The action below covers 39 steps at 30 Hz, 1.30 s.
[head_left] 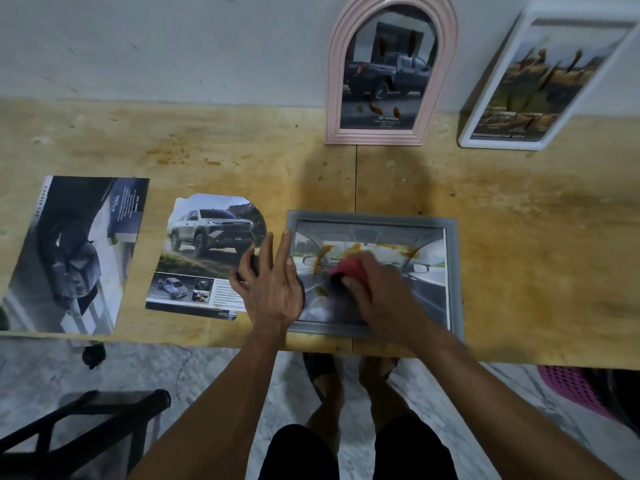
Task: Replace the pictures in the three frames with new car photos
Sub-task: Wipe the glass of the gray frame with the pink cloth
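Hand (372, 289) around red cloth (348, 271)

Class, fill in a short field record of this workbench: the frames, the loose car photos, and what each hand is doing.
grey frame: flat on table, stained
pink arched frame: leaning on wall, truck picture
white frame: leaning on wall, tilted
loose photos: cut truck photo; dark car page
left hand: fingers spread at grey frame's left edge
right hand: holds red object on the glass

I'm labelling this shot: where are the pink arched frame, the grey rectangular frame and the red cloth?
pink arched frame (333, 98), head view, left side rail.
grey rectangular frame (453, 271), head view, right rail.
red cloth (349, 270), head view, top surface showing.
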{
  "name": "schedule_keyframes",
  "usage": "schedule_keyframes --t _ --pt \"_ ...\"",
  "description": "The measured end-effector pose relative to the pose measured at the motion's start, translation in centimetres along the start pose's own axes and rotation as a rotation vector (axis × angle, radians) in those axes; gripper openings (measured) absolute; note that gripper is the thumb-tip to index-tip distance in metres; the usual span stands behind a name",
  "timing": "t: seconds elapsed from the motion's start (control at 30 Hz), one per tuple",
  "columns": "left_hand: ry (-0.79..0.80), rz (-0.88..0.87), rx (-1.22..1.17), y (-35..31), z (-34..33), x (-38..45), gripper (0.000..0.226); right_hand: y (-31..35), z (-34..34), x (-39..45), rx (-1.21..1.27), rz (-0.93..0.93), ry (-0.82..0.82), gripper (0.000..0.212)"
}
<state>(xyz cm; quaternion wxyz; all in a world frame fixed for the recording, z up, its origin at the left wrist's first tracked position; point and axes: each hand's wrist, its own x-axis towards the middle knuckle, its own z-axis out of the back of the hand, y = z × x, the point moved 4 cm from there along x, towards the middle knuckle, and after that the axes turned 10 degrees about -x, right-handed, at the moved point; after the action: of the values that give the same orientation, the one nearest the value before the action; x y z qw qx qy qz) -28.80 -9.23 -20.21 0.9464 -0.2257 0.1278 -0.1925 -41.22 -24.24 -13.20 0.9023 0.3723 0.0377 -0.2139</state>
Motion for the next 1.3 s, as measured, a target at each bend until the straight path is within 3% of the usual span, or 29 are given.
schedule_keyframes --t 0.1,0.27,0.43,0.63,0.77,0.87,0.97,1.03,1.13,1.3 --pt "0.006 0.011 -0.028 -0.2 0.0 0.1 0.051 0.5 1.5 4.0 0.039 -0.024 -0.146 0.027" --pt "0.025 -0.099 0.059 0.5 0.9 0.7 0.05 0.1 -2.3 7.9 -0.253 0.025 0.026 0.043" --pt "0.039 -0.086 0.078 0.7 0.7 0.7 0.051 1.0 -5.0 6.5 -0.524 0.129 -0.008 0.043" --pt "0.037 -0.078 0.074 0.6 0.7 0.6 0.05 1.5 -6.1 2.1 -0.556 0.188 0.043 0.052" --pt "0.041 -0.075 0.075 0.7 0.6 0.7 0.05 1.1 -6.7 0.1 -0.552 0.179 0.134 0.046" --pt "0.05 -0.077 0.066 0.6 0.6 0.7 0.05 1.2 -6.3 -0.7 -0.506 0.154 0.248 0.047" --pt "0.049 -0.072 0.06 0.6 0.6 0.7 0.05 1.5 -3.6 -0.6 -0.356 0.072 0.416 0.034" --pt "0.056 -0.069 0.056 0.6 0.6 0.6 0.05 1.4 -0.6 0.6 -0.184 -0.031 0.326 0.025" --pt "0.054 -0.081 0.068 0.5 0.7 0.6 0.05 -0.5 3.1 4.2 -0.234 -0.102 -0.088 0.023" --pt "0.057 -0.051 0.04 0.6 0.6 0.5 0.049 -2.6 -1.0 5.7 -0.538 -0.021 -0.056 0.029"
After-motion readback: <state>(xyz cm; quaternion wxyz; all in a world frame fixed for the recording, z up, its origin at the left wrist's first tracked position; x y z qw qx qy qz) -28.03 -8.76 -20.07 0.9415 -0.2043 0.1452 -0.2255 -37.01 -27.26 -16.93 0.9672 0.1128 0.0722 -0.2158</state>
